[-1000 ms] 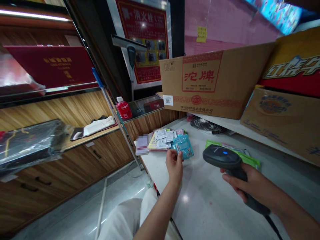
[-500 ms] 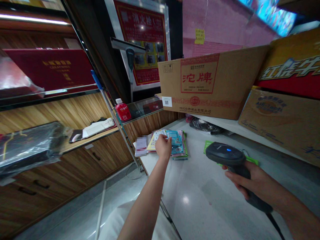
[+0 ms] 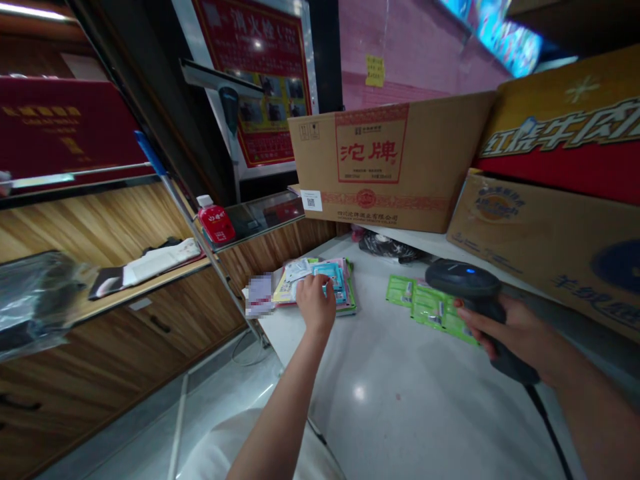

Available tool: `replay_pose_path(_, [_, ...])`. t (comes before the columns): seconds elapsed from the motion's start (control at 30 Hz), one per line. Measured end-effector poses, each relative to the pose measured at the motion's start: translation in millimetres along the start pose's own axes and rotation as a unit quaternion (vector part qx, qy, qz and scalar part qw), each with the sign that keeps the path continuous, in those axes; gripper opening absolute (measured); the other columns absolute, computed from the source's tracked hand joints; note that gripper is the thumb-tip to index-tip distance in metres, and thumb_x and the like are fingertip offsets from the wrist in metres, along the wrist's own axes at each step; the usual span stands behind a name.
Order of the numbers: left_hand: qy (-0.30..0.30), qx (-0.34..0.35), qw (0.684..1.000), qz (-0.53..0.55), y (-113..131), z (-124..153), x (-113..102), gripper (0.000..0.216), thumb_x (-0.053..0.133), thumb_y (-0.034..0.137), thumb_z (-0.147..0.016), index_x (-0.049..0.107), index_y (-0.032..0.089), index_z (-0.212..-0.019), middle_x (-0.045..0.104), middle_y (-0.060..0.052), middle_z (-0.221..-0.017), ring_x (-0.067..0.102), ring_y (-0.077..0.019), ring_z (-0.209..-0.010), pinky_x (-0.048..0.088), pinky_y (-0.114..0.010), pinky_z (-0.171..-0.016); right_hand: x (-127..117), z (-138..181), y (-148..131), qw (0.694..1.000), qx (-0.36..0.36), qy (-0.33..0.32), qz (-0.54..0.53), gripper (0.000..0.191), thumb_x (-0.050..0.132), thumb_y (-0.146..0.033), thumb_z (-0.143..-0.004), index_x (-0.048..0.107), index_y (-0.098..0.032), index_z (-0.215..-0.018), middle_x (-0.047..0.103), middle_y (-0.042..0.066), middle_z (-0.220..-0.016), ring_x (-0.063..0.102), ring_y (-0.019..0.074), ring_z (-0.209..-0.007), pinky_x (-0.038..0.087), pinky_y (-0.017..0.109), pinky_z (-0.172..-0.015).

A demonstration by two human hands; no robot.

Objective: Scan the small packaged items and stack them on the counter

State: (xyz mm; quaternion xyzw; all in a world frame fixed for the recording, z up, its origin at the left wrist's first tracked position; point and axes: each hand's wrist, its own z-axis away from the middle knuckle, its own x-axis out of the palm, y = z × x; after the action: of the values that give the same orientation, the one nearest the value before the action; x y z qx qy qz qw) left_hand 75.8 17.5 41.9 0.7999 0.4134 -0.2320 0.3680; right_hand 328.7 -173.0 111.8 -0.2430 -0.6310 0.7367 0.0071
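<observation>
My right hand [image 3: 505, 333] is wrapped round the handle of a dark barcode scanner [image 3: 463, 279], its blue light on and its cable running down. Under and to the left of the scanner, several green packets [image 3: 426, 308] lie on the white tabletop [image 3: 380, 373]. At the table's far left corner my left hand [image 3: 316, 308] is over a pile of flat coloured packets. Its fingers are curled in a pinch at a blue packet [image 3: 336, 275]; the fingertips are partly hidden. A white packet [image 3: 299, 269] and a yellow packet [image 3: 285, 290] show beside this hand.
Behind the table stand a brown carton [image 3: 370, 167] with red print and stacked cartons [image 3: 530, 220] on the right. A red bottle [image 3: 216, 221] is on the ledge at left, near a pole [image 3: 187, 217]. A black bundle [image 3: 387, 247] lies under the raised shelf.
The view has turned right. The scanner has shifted away from the green packets, so more of them shows. My left hand stays at the pile, where the white packet is now visible.
</observation>
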Motion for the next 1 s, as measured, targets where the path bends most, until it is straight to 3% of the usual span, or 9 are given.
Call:
replay_pose_path(0.07, [-0.02, 0.041, 0.998, 0.042, 16, 10, 5, 0.012, 0.052, 0.023, -0.088, 0.065, 0.022, -0.087, 0.064, -0.007, -0.091, 0.054, -0.0251, -0.09, 0.039, -0.037, -0.082, -9, -2, 0, 0.999, 0.012, 0.03, -0.019, 0.037, 0.067, -0.051, -0.074, 0.056, -0.02, -0.091, 0.051, -0.008, -0.052, 0.044, 0.008, -0.038, 0.04, 0.021, -0.037])
replay_pose_path(0.17, [-0.108, 0.079, 0.985, 0.105, 45, 26, 19, 0.011, 0.054, 0.019, -0.086, 0.065, 0.02, -0.085, 0.064, -0.007, -0.09, 0.055, -0.0236, -0.091, 0.04, -0.035, -0.082, -18, -3, -1, 0.997, 0.027, 0.06, -0.039, 0.038, 0.07, -0.053, -0.071, 0.056, -0.021, -0.086, 0.052, -0.007, -0.053, 0.045, 0.0079, -0.04, 0.041, 0.02, -0.036])
replay_pose_path(0.33, [-0.271, 0.052, 0.953, 0.122, 97, 49, 53, 0.009, 0.059, 0.022, -0.084, 0.067, 0.018, -0.087, 0.066, -0.007, -0.088, 0.059, -0.0205, -0.085, 0.042, -0.031, -0.076, -22, -4, -1, 0.996, 0.029, 0.07, -0.054, 0.04, 0.071, -0.055, -0.069, 0.054, -0.021, -0.079, 0.052, -0.008, -0.051, 0.045, 0.0072, -0.038, 0.04, 0.019, -0.035])
replay_pose_path(0.47, [-0.29, 0.035, 0.956, 0.039, 131, 59, 72, 0.036, 0.063, 0.05, -0.081, 0.069, 0.016, -0.092, 0.065, -0.013, -0.098, 0.057, -0.0281, -0.099, 0.043, -0.036, -0.081, -24, -6, 0, 0.997, 0.023, 0.055, -0.041, 0.037, 0.07, -0.053, -0.071, 0.055, -0.02, -0.08, 0.051, -0.008, -0.049, 0.045, 0.0076, -0.037, 0.04, 0.02, -0.035])
replay_pose_path(0.53, [-0.298, 0.012, 0.954, 0.005, 142, 59, 77, 0.042, 0.065, 0.053, -0.078, 0.069, 0.014, -0.094, 0.064, -0.015, -0.102, 0.055, -0.0309, -0.104, 0.042, -0.039, -0.084, -25, -6, 0, 0.998, 0.023, 0.055, -0.028, 0.036, 0.069, -0.052, -0.073, 0.054, -0.02, -0.08, 0.05, -0.009, -0.047, 0.045, 0.0075, -0.036, 0.039, 0.02, -0.035])
replay_pose_path(0.7, [-0.321, -0.039, 0.946, 0.018, 147, 53, 78, 0.024, 0.065, 0.038, -0.081, 0.067, 0.015, -0.088, 0.065, -0.016, -0.103, 0.055, -0.0303, -0.107, 0.041, -0.037, -0.085, -23, -6, -1, 0.998, 0.011, 0.058, -0.027, 0.034, 0.069, -0.05, -0.073, 0.055, -0.02, -0.083, 0.051, -0.008, -0.049, 0.045, 0.0077, -0.037, 0.041, 0.02, -0.036])
replay_pose_path(0.8, [-0.319, -0.079, 0.939, 0.099, 140, 49, 74, 0.011, 0.06, 0.027, -0.085, 0.061, 0.017, -0.086, 0.067, -0.013, -0.094, 0.06, -0.0251, -0.093, 0.041, -0.032, -0.075, -20, -5, 0, 0.997, 0.009, 0.061, -0.035, 0.036, 0.071, -0.05, -0.071, 0.057, -0.02, -0.085, 0.051, -0.008, -0.05, 0.044, 0.0079, -0.038, 0.041, 0.02, -0.035])
replay_pose_path(0.87, [-0.295, -0.101, 0.934, 0.177, 132, 46, 69, 0.002, 0.057, 0.02, -0.085, 0.055, 0.019, -0.084, 0.067, -0.008, -0.084, 0.061, -0.0205, -0.081, 0.04, -0.028, -0.068, -17, -4, -1, 0.997, 0.013, 0.065, -0.036, 0.041, 0.074, -0.051, -0.068, 0.057, -0.019, -0.089, 0.052, -0.008, -0.051, 0.045, 0.008, -0.039, 0.041, 0.02, -0.035])
replay_pose_path(1.0, [-0.197, -0.118, 0.906, 0.357, 100, 43, 52, 0.012, 0.053, 0.021, -0.086, 0.044, 0.021, -0.077, 0.055, 0.002, -0.064, 0.056, -0.0134, -0.058, 0.039, -0.022, -0.055, -10, 1, -5, 0.998, 0.015, 0.045, -0.047, 0.045, 0.074, -0.053, -0.067, 0.057, -0.019, -0.091, 0.052, -0.008, -0.051, 0.045, 0.0072, -0.038, 0.041, 0.019, -0.036])
